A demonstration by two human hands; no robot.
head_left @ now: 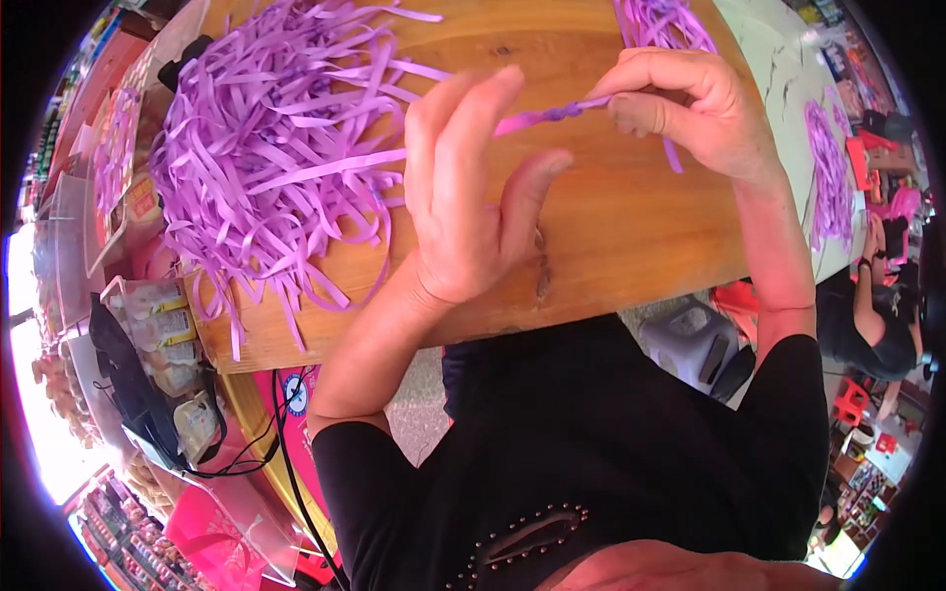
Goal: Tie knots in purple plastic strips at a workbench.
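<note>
A purple ribbon (522,122) with a small knotted stretch in it runs across above the wooden table (631,236). My right hand (705,113) pinches one end of it between thumb and fingers, and a short tail hangs below. Upright beside the ribbon, my left hand (458,202) has its thumb and fingers apart; its fingertips are slightly blurred. The ribbon passes behind this hand towards a large tangled heap of purple ribbons (276,148) on the left. Beyond my right hand, at the table's far side, lies a smaller bunch of purple ribbons (665,25).
A white marbled table (778,59) adjoins on the right, bearing another ribbon bunch (826,167). Clear plastic boxes (158,325) and black cables (281,443) crowd the left edge. A greyish plastic stool (690,340) stands below the table. Another person (872,330) sits at far right.
</note>
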